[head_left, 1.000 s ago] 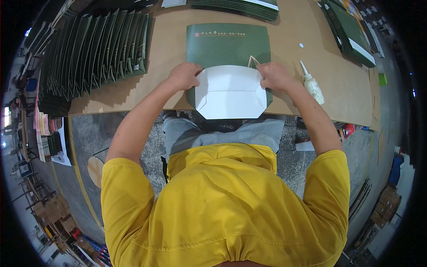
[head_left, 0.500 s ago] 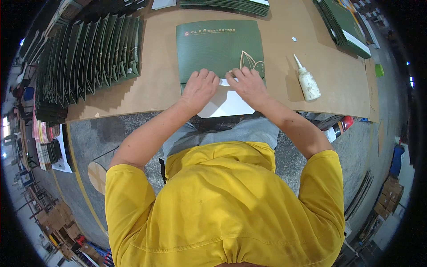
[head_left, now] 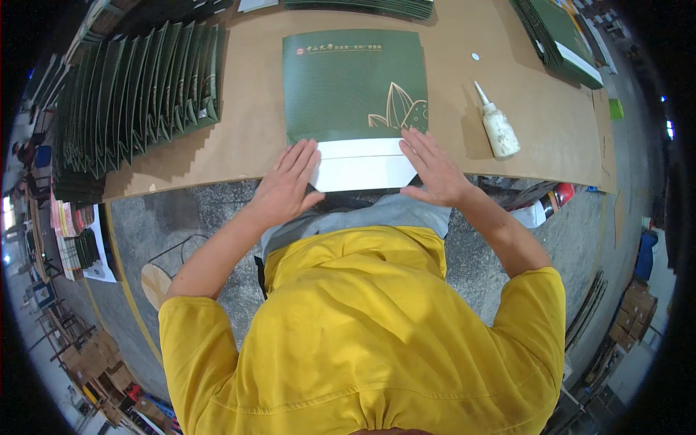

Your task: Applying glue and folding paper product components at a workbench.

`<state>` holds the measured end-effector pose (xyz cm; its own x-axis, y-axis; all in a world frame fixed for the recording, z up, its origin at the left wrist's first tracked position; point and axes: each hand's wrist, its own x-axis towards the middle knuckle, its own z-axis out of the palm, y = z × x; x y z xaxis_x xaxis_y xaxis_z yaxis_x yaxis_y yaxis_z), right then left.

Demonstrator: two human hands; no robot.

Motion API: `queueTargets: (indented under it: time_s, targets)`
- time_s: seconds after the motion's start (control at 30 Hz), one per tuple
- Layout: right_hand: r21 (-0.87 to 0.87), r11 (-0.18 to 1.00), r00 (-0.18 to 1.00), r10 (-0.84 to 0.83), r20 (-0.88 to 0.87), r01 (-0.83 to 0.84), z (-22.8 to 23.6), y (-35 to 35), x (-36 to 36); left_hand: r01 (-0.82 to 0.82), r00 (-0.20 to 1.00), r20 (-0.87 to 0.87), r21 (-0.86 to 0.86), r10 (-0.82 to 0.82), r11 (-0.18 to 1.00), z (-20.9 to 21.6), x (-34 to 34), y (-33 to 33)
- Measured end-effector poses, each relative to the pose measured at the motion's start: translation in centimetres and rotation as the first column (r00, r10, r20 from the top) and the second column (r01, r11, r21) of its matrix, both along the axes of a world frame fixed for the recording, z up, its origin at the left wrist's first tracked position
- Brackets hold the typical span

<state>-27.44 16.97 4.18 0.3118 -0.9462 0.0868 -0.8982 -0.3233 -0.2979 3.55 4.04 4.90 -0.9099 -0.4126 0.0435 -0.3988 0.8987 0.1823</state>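
Note:
A green paper bag (head_left: pixel 341 87) with gold line art of leaves lies flat on the table in front of me. Its white bottom flap (head_left: pixel 366 170) faces up at the near end and reaches past the table edge. Over the flap's left end lies my left hand (head_left: pixel 291 181), fingers stretched out and thumb apart. My right hand (head_left: pixel 435 170) rests flat on the right end in the same way, fingers extended. Neither hand grips anything. Right of the bag stands or lies a whitish glue bottle (head_left: pixel 500 133) with a pointed nozzle; its cap is off.
Many-folded green bags (head_left: pixel 145 94) stand in a row at the left of the table. More green bags are stacked at the far edge (head_left: pixel 362 7) and far right (head_left: pixel 558 43). A small white disc (head_left: pixel 475 56) lies beyond the bottle. The table's near edge (head_left: pixel 196 182) runs before me.
Both hands have moved apart and nearer to me, from pinching at the flap's fold to lying flat on its two ends. The white flap and leaf print are now more exposed.

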Motion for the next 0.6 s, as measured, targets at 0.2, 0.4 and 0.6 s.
queueTargets:
  time_s: [0.2,0.4,0.6]
  targets:
    - [0.008,0.999,0.991,0.038,0.126,-0.039,-1.6,0.5,-0.6,0.039,0.996,-0.08,-0.034,-0.042,0.999,-3.2,1.4,-0.5]
    - [-0.097,0.991,0.985,0.101,0.141,-0.087,-1.9,0.6,-1.3,0.053,0.947,-0.32,0.038,-0.038,0.998,-3.8,1.8,-1.5]
    - [-0.141,0.99,0.978,0.053,0.203,-0.024,-1.3,0.5,-1.0,0.083,0.865,-0.498,0.021,-0.061,0.996,-3.9,1.0,-2.1]
